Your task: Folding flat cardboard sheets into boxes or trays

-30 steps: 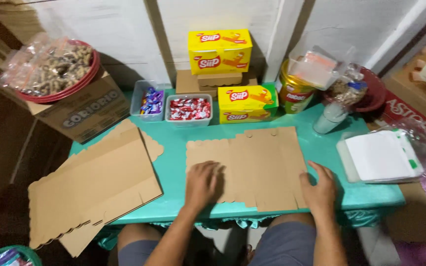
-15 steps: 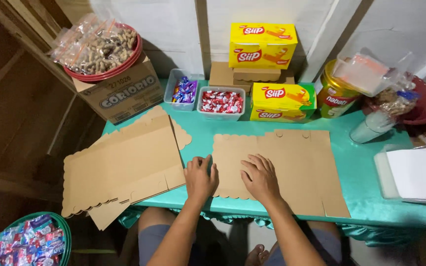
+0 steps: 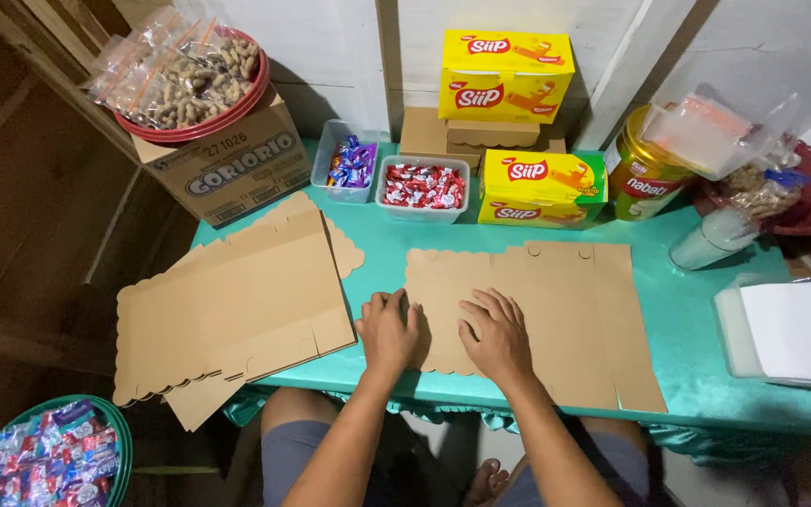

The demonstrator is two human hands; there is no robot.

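Fingers (image 3: 396, 305) spread flat, your left hand (image 3: 389, 333) and right hand (image 3: 497, 338) press palms-down, gripping nothing, on the left end of a flat, scallop-edged brown cardboard blank (image 3: 556, 319) lying on the smooth teal tabletop (image 3: 696, 319); similar blanks (image 3: 237, 310) lie stacked just left.

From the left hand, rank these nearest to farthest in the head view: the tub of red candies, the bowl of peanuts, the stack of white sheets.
From the left hand:
1. Tub of red candies, straight behind.
2. Bowl of peanuts, back left.
3. Stack of white sheets, far right.
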